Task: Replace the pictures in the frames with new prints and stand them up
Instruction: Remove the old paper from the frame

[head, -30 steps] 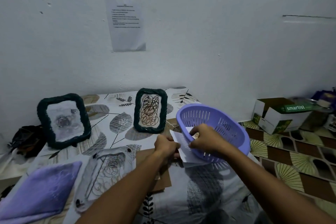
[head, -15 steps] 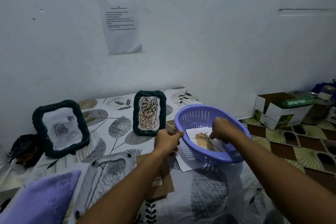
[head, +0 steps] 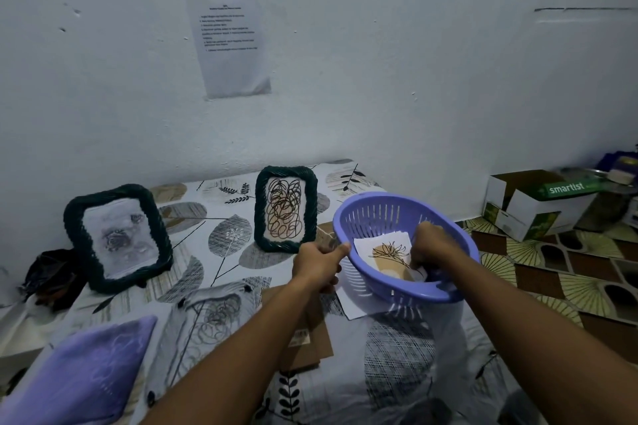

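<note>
Print selection: left hand [head: 319, 260] grips the basket [head: 376, 214] rim; right hand [head: 433, 245] pinches the top print [head: 383, 250]. Next: lift 1 sheet clear.

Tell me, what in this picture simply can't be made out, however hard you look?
Head view only:
- Notice on the wall: the print is too small and blurred to read.
- Prints in the purple basket: the right hand and the basket's near wall hide how many lie there.
- White sheet under the basket: mostly covered, its face unseen.
- Dark bundle at the left edge: too dim to identify.
- Left hand grips the basket's rim.
</note>
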### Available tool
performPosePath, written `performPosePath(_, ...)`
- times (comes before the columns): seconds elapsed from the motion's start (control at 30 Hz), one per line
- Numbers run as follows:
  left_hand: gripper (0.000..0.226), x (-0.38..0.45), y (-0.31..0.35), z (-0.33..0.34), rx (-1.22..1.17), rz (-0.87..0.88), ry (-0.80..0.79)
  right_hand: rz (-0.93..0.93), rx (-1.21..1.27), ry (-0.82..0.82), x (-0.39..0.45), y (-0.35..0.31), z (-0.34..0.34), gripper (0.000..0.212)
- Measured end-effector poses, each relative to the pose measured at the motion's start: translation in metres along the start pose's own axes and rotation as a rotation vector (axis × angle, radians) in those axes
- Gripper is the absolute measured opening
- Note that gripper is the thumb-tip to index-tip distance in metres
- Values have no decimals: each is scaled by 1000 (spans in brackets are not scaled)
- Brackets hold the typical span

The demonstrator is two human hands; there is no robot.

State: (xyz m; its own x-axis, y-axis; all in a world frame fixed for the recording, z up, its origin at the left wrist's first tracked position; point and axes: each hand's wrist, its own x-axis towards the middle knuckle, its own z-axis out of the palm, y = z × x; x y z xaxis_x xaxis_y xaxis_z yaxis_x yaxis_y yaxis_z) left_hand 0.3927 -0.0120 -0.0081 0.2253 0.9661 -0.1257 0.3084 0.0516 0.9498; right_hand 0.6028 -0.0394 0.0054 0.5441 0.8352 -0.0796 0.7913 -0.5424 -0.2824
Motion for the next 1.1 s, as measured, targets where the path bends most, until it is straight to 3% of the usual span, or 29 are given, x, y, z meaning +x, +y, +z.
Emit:
performPosePath(0.17, 39, 0, 2, -3, 6, -44, -9, -47, 33, 156, 1, 2, -5, 16)
performPosePath(0.27, 39, -1, 3, -4, 86, -33, 23, -95, 352, 124, 1, 3, -10, 16)
performPosePath(0.33, 30, -1, 4, -2, 148, 97, 124, -152, 621, 116, -8, 0, -16, 14)
performPosePath(0.4, 17, -7, 14, -2, 24, 236, 194, -233, 816, 177, -24, -7, -22, 14)
performPosePath(0.47, 8, -14, 32, -2, -199, 225, 121, -313, 929, 230, -40, -16, -27, 15)
performPosePath(0.63, 26, -28, 63, -7, -650, -29, -208, -539, 800, 288, -71, -38, -20, 5)
performPosePath(0.9, 7, -29, 63, -28, -689, -77, -68, -710, 592, 333, -87, -60, -6, 10)
performPosePath(1.1, 5, -28, 50, -60, -620, -47, -17, -663, 657, 342, -91, -80, 0, 8)
